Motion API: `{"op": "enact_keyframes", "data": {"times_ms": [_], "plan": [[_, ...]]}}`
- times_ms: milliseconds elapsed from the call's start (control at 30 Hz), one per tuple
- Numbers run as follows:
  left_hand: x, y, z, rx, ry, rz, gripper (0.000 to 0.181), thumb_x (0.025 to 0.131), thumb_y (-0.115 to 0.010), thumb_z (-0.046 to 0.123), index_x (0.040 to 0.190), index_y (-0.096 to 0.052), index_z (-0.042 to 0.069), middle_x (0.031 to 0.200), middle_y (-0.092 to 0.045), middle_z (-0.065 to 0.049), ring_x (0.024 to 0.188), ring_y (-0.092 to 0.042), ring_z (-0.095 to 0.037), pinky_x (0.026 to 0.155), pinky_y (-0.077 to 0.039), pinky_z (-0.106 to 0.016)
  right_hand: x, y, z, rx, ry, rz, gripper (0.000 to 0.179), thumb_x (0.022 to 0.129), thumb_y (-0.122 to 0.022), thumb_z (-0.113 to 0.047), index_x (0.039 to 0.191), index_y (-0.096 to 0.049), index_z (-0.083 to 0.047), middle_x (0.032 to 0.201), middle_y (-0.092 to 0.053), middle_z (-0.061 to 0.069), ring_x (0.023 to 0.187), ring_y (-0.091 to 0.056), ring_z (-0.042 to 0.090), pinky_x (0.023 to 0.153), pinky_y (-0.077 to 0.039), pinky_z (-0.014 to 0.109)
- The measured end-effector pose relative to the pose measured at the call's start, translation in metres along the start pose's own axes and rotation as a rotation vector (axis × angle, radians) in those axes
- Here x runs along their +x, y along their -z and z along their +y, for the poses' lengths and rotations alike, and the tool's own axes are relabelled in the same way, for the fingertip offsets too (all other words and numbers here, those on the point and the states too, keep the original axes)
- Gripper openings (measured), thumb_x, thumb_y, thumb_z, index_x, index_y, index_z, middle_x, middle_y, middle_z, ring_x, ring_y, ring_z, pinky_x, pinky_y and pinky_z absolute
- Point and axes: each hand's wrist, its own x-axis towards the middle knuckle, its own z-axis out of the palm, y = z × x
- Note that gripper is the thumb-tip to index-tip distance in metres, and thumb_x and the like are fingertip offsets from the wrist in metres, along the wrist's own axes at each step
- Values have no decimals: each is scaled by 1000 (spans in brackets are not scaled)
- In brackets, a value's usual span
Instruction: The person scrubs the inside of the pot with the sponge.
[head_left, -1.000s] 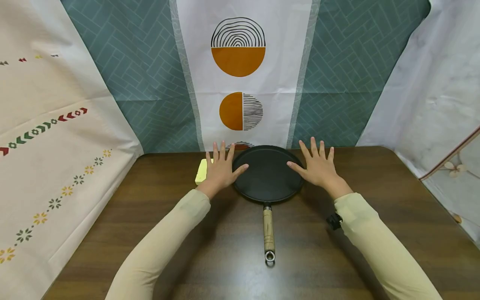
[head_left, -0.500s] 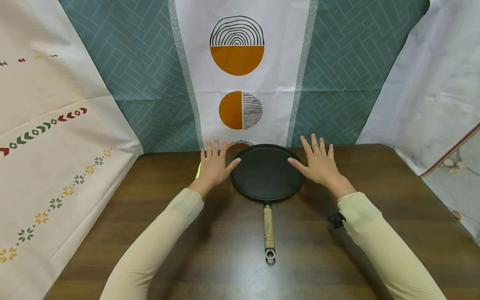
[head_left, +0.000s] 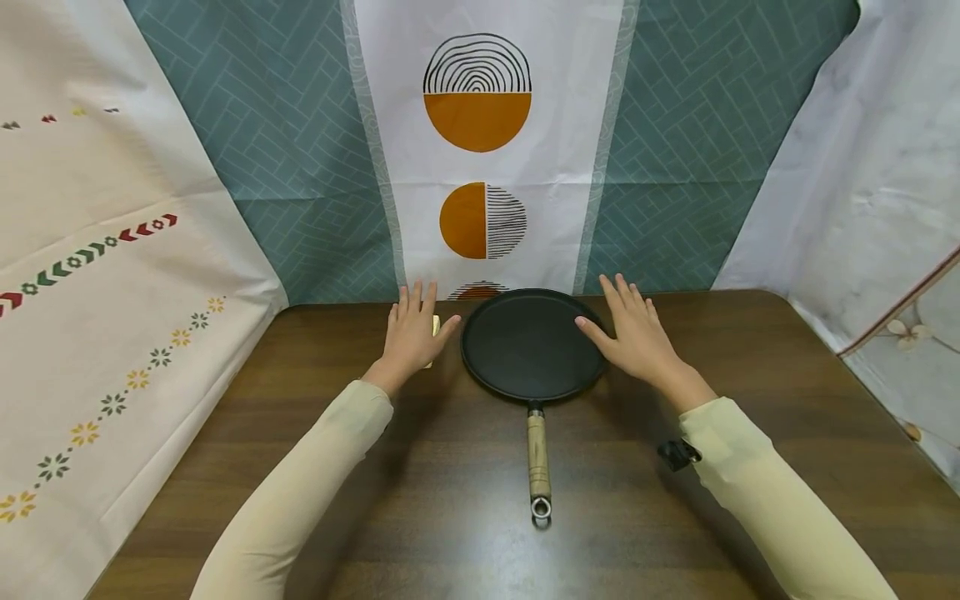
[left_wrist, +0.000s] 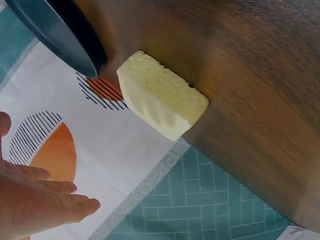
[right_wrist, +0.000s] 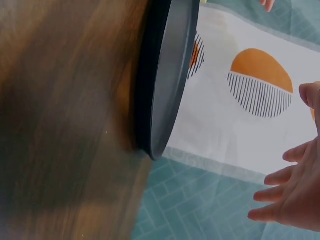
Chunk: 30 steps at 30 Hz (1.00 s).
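A flat black pan (head_left: 534, 346) with a wooden handle (head_left: 537, 458) lies on the table, its handle towards me. My left hand (head_left: 410, 337), fingers straight, hovers left of the pan and partly covers a pale yellow sponge (head_left: 436, 325). The left wrist view shows that sponge (left_wrist: 162, 95) whole on the table, apart from the left hand (left_wrist: 40, 197). Over the pan's right rim my right hand (head_left: 636, 337) is held with fingers extended and thumb apart. In the right wrist view this hand (right_wrist: 295, 185) holds nothing, and the pan (right_wrist: 170, 75) shows edge-on.
The brown wooden table (head_left: 465, 550) ends at a hanging cloth (head_left: 675, 167) with teal and white panels. A cream patterned cloth (head_left: 112, 350) borders the left side, a pale floral one (head_left: 885, 208) the right. A dark object (head_left: 678, 455) sits at the right wrist.
My left hand has moved left, away from the pan and across the sponge, whose right edge now shows beside it. The right hand's fingers have drawn closer together. The pan has not moved.
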Motion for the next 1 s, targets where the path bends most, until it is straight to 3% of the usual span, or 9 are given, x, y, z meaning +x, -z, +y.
{"op": "enact_keyframes", "data": {"times_ms": [667, 1000], "plan": [[-5, -17, -23, -36, 30, -1, 75, 98, -53, 37, 153, -17, 0, 153, -20, -30, 140, -18, -49, 109, -21, -60, -36, -22, -25, 356, 10, -122, 87, 97, -49, -51, 155, 6, -18, 161, 1, 9, 146, -6, 33, 111, -15, 60], [-5, -24, -27, -34, 65, -40, 75, 96, -56, 36, 151, -22, -3, 150, -27, -30, 138, -26, -47, 107, -27, -60, -56, -31, -37, 467, 7, -153, 82, 98, -52, -43, 156, 0, -17, 160, -11, 16, 142, -19, 41, 103, -32, 61]]}}
